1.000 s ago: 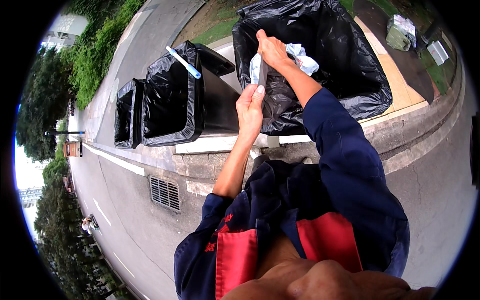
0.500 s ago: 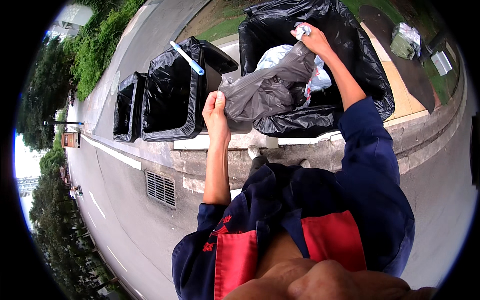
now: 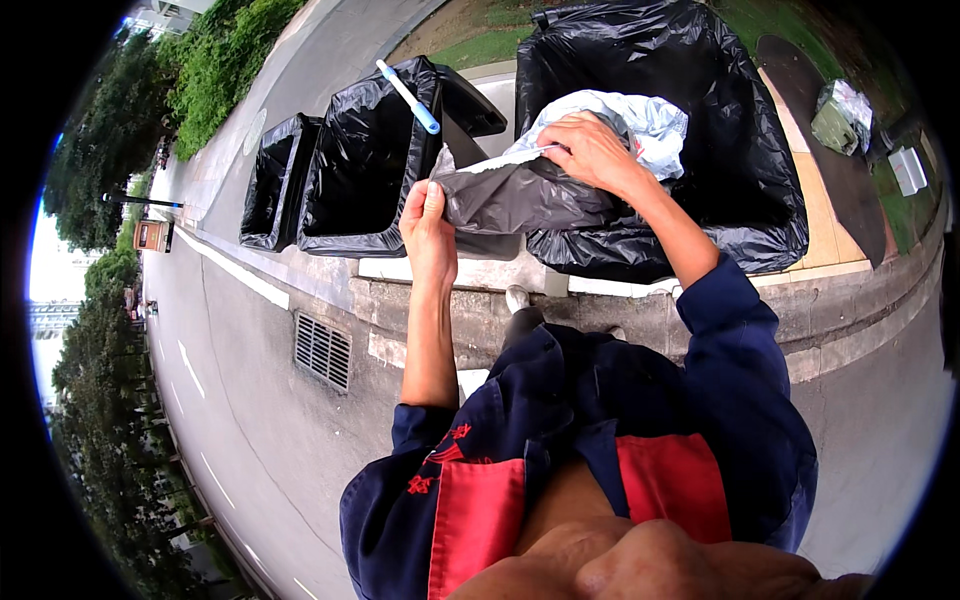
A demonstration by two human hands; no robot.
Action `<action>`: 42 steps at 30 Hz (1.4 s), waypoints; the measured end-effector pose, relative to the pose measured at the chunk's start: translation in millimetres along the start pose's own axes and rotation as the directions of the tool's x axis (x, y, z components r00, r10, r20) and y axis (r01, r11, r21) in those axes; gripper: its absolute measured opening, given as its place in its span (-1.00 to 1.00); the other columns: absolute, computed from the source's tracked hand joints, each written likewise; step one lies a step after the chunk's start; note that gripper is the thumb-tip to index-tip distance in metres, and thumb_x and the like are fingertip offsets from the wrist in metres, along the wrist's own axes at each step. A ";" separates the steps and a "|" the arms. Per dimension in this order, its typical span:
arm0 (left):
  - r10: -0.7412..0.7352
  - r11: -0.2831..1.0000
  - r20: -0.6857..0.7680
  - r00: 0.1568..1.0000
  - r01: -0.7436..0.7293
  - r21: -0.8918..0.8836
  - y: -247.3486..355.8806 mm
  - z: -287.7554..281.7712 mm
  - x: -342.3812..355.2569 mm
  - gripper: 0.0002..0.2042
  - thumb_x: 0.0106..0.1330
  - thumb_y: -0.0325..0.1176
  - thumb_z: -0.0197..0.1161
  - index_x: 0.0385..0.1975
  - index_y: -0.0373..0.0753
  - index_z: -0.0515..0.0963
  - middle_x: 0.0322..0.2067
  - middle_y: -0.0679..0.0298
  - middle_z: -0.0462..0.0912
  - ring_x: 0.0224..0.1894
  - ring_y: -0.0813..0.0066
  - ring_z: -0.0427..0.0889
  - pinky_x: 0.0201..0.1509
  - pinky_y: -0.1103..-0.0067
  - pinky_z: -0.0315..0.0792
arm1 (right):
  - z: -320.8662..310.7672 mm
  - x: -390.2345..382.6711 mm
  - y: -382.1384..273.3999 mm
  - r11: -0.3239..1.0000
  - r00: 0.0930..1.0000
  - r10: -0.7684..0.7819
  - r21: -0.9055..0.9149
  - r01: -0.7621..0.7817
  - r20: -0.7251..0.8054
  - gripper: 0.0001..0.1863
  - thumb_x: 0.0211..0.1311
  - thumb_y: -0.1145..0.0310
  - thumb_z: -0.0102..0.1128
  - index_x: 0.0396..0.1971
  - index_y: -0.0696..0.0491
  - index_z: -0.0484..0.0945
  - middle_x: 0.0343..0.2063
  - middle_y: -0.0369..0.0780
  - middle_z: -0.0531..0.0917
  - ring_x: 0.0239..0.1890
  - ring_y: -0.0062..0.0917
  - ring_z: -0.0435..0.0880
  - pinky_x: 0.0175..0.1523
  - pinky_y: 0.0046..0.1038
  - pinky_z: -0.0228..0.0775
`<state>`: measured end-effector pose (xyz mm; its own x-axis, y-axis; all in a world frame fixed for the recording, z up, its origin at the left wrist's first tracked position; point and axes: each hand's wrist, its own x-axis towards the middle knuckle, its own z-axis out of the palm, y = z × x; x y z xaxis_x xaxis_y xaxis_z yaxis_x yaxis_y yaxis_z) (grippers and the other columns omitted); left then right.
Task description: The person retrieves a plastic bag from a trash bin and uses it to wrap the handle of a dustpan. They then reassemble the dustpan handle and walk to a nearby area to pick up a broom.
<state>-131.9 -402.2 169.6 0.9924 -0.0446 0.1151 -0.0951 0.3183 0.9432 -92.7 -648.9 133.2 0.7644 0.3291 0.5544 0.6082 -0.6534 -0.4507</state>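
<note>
Near left, a grate [image 3: 323,349] lay in the road [image 3: 245,390]; left hand [image 3: 430,225] pinched the left end of a grey bag [image 3: 530,203], thumb on top; bag stretched between the hands, over the near left side of the big bin [image 3: 668,243]; right hand [image 3: 592,152] touched its far edge, fingers curled, could not tell if clenched on it; white bag [image 3: 658,135] showed just beyond; farther left, stick [image 3: 408,97] lay across the middle bin [image 3: 350,244]; small bin [image 3: 266,241] stood left of that.
</note>
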 end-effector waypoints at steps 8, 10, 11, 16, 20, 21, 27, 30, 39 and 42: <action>0.540 -0.033 0.496 0.680 -0.572 0.820 40.1 58.5 -4.6 -0.58 0.09 -0.43 0.23 -0.02 -0.30 0.37 -0.12 0.11 0.43 -0.05 0.18 0.41 0.06 0.42 0.23 | -25.5 11.6 -20.7 0.967 0.984 0.174 0.186 -0.177 0.030 -0.76 0.14 0.18 0.05 -0.44 0.08 0.47 -0.61 -0.05 0.52 -0.46 -0.11 0.52 -0.35 -0.22 0.31; 0.384 -0.120 0.634 0.671 -0.645 0.755 44.4 74.0 -1.3 -0.62 0.08 -0.35 0.25 -0.09 -0.28 0.43 -0.18 0.15 0.48 -0.08 0.21 0.43 0.05 0.43 0.22 | -26.2 16.4 -35.4 0.977 0.991 0.135 0.168 -0.133 -0.001 -0.74 0.13 0.17 0.06 -0.45 0.08 0.46 -0.65 -0.08 0.52 -0.49 -0.12 0.52 -0.38 -0.22 0.30; 0.338 -0.096 0.643 0.688 -0.654 0.750 37.9 75.4 6.3 -0.65 0.07 -0.32 0.26 -0.13 -0.27 0.46 -0.21 0.17 0.50 -0.10 0.21 0.44 0.05 0.42 0.21 | -26.1 18.1 -40.2 0.982 0.993 0.115 0.155 -0.111 -0.017 -0.74 0.13 0.16 0.07 -0.46 0.08 0.46 -0.66 -0.09 0.52 -0.51 -0.13 0.52 -0.40 -0.22 0.30; 0.343 0.053 0.511 0.788 -0.559 0.827 -2.5 69.9 25.1 -0.76 0.25 -0.28 0.10 -0.59 -0.28 0.40 -0.63 0.07 0.51 -0.59 0.04 0.50 -0.57 0.30 0.33 | -4.1 12.0 -32.2 0.999 0.959 -0.003 -0.051 -0.012 -0.282 -0.81 0.15 0.22 0.07 -0.50 0.01 0.38 -0.80 -0.15 0.45 -0.69 -0.18 0.47 -0.60 -0.24 0.25; 0.375 0.099 0.478 0.794 -0.547 0.831 -23.7 69.1 27.1 -0.79 0.23 -0.31 0.13 -0.58 -0.26 0.41 -0.68 0.08 0.46 -0.60 0.06 0.48 -0.54 0.32 0.32 | 23.1 7.8 0.0 0.984 0.981 0.080 -0.141 -0.106 -0.179 -0.79 0.19 0.19 0.02 -0.44 0.02 0.36 -0.77 -0.11 0.48 -0.66 -0.13 0.51 -0.57 -0.17 0.27; 0.374 0.102 0.493 0.785 -0.564 0.820 -23.7 70.9 24.9 -0.79 0.23 -0.31 0.13 -0.59 -0.26 0.40 -0.68 0.09 0.47 -0.61 0.06 0.48 -0.56 0.33 0.32 | 29.3 11.7 5.5 0.975 0.977 0.146 -0.147 -0.168 -0.153 -0.78 0.21 0.17 0.00 -0.43 0.02 0.36 -0.75 -0.08 0.49 -0.62 -0.10 0.52 -0.54 -0.15 0.28; 0.332 0.385 0.481 0.811 -0.582 0.717 -32.1 90.8 -8.0 -0.81 0.19 -0.37 0.18 -0.59 -0.30 0.41 -0.71 0.07 0.42 -0.67 0.09 0.45 -0.60 0.38 0.30 | 38.7 10.7 62.5 0.842 0.842 0.503 -0.109 -0.528 -0.196 -0.65 0.27 0.10 -0.13 -0.42 0.10 0.42 -0.61 0.08 0.55 -0.44 0.00 0.57 -0.36 -0.06 0.36; 0.278 0.602 0.389 0.878 -0.475 0.642 -23.7 82.1 -24.5 -0.83 0.23 -0.40 0.17 -0.54 -0.36 0.45 -0.73 0.14 0.33 -0.71 0.38 0.31 -0.59 0.55 0.25 | 27.3 3.2 91.4 0.790 0.817 0.522 -0.222 -0.571 -0.244 -0.67 0.27 0.12 -0.14 -0.38 0.10 0.42 -0.57 0.07 0.57 -0.44 0.01 0.57 -0.33 -0.05 0.36; 0.268 0.826 0.014 0.963 -0.237 0.511 -19.1 9.2 -1.5 -0.78 0.32 -0.32 0.09 -0.45 -0.36 0.50 -0.62 0.52 0.37 -0.52 0.78 0.22 -0.45 0.77 0.18 | -12.6 -7.0 81.6 0.856 0.858 0.498 -0.084 -0.510 -0.129 -0.58 0.17 -0.01 -0.02 -0.14 -0.01 0.48 -0.23 -0.10 0.60 -0.12 -0.24 0.54 -0.04 -0.25 0.32; 0.211 0.815 0.055 0.976 -0.206 0.541 -6.5 7.2 -2.9 -0.79 0.31 -0.31 0.12 -0.43 -0.33 0.52 -0.56 0.53 0.40 -0.47 0.79 0.24 -0.38 0.80 0.15 | -2.5 9.1 37.3 0.999 0.997 0.026 -0.030 -0.028 -0.073 -0.48 0.07 -0.05 0.10 0.01 -0.09 0.45 -0.05 -0.20 0.53 0.09 -0.34 0.38 0.17 -0.33 0.12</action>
<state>-134.8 -411.0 165.4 0.9443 -0.0284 0.3280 -0.3247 -0.2440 0.9138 -63.6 -672.0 123.2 0.7620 0.2613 0.5925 0.5800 -0.6823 -0.4451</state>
